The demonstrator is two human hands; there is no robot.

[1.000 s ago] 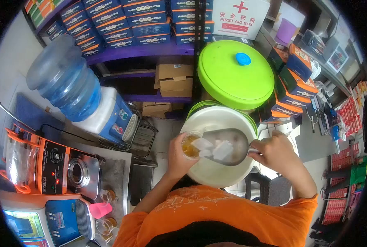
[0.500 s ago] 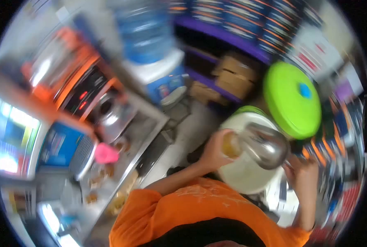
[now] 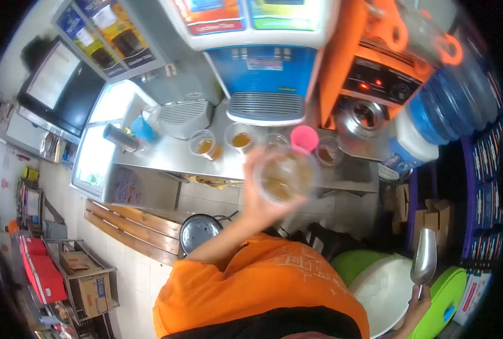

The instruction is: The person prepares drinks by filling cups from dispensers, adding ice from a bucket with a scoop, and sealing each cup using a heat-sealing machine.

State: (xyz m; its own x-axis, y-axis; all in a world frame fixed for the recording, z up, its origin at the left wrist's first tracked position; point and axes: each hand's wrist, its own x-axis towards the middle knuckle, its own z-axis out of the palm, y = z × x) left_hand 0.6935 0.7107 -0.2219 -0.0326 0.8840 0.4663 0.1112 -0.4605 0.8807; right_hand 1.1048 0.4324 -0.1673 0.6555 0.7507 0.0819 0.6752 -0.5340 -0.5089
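Observation:
My left hand is wrapped round a clear plastic cup, raised in front of my chest. Brownish liquid and what looks like ice fill part of it. At lower right my right hand grips a metal ice scoop by its handle, bowl upward, beside an open white bucket. Pale contents in the bucket look like ice. A green lid leans at the bucket's right. On the steel counter ahead stand a cup of amber drink, another such cup, and a pink cup.
A blue-fronted drink dispenser and an orange sealing machine stand on the counter. To the right are a water bottle dispenser and purple shelving. A wooden bench and round black stool sit at left.
My view has swung left from the bucket to the counter. The cup has moved away from the bucket toward the counter. The scoop, earlier next to the cup over the bucket, is now apart from it.

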